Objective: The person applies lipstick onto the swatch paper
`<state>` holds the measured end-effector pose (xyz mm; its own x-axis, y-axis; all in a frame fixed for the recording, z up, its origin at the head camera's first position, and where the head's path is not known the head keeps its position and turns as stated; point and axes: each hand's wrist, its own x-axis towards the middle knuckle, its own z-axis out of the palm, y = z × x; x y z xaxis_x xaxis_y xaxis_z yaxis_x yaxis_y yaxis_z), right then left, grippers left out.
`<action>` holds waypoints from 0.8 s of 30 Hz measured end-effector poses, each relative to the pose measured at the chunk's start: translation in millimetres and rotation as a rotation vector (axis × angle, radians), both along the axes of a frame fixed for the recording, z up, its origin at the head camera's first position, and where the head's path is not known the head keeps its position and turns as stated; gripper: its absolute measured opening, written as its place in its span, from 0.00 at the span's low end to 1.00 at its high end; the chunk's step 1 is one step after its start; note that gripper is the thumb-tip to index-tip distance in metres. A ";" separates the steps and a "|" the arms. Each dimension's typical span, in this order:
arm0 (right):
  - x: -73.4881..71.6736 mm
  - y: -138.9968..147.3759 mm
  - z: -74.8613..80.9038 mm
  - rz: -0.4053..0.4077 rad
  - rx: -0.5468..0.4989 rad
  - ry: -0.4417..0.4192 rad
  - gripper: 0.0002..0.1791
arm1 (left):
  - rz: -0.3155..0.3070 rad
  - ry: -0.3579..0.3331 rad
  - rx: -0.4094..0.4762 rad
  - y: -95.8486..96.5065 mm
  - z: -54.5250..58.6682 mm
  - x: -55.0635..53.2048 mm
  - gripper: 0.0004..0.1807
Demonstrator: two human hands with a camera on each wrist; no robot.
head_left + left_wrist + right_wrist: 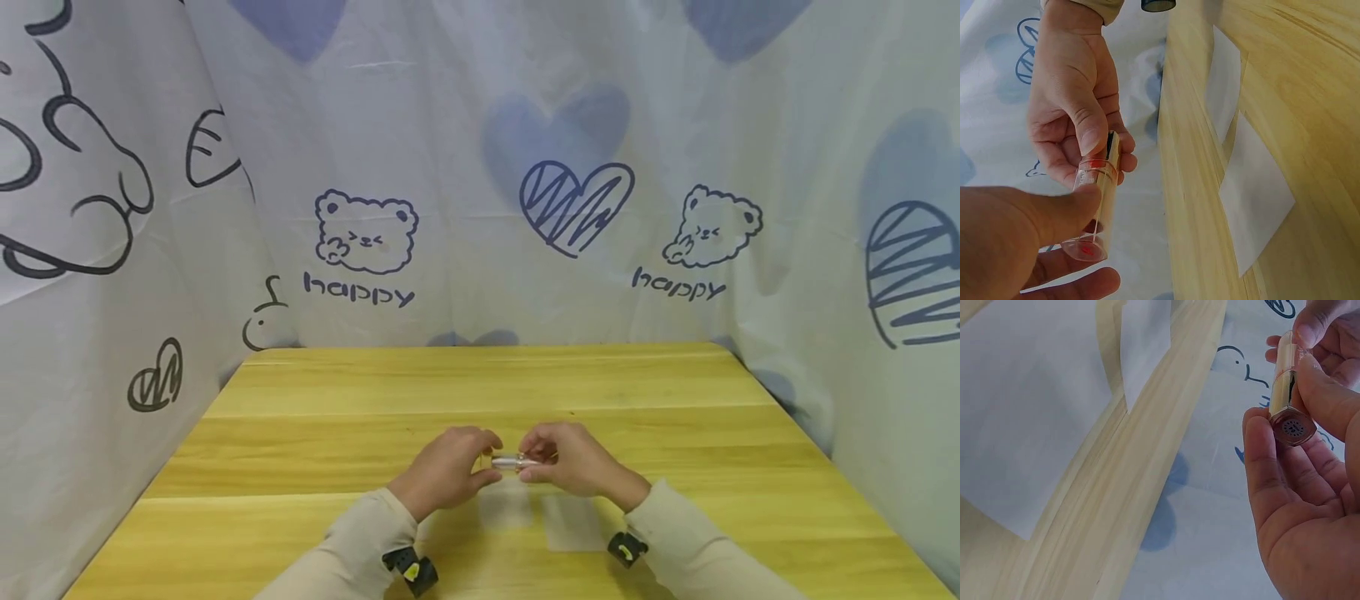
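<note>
A slim lipstick with a clear cap lies level between both hands, above the table. My left hand pinches its left end with thumb and fingers. The right hand grips the other end. In the left wrist view the transparent cap sits under the left thumb and shows red marks. In the right wrist view the lipstick base carries a round printed label on its end, and right-hand fingers curl round it.
Two white paper pieces, a left one and a right one, lie flat on the wooden table just below the hands. Printed white cloth hangs behind and at both sides. A black device is at the left wrist.
</note>
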<state>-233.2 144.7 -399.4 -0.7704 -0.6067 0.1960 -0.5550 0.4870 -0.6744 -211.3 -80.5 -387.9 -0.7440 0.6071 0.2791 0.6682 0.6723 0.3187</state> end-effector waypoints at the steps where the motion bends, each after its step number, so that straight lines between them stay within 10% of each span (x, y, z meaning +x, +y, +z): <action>1: 0.2 -0.5 -0.1 0.000 0.001 0.003 0.12 | -0.004 0.004 0.003 0.4 0.1 0.2 0.15; 24: 1.2 0.0 -3.2 0.016 0.013 0.017 0.10 | -0.007 0.001 -0.024 1.2 -0.1 0.8 0.09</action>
<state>-232.0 144.7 -402.5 -0.7570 -0.6217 0.2009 -0.5743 0.4865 -0.6584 -210.4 -79.2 -388.0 -0.7394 0.6191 0.2647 0.6732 0.6750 0.3020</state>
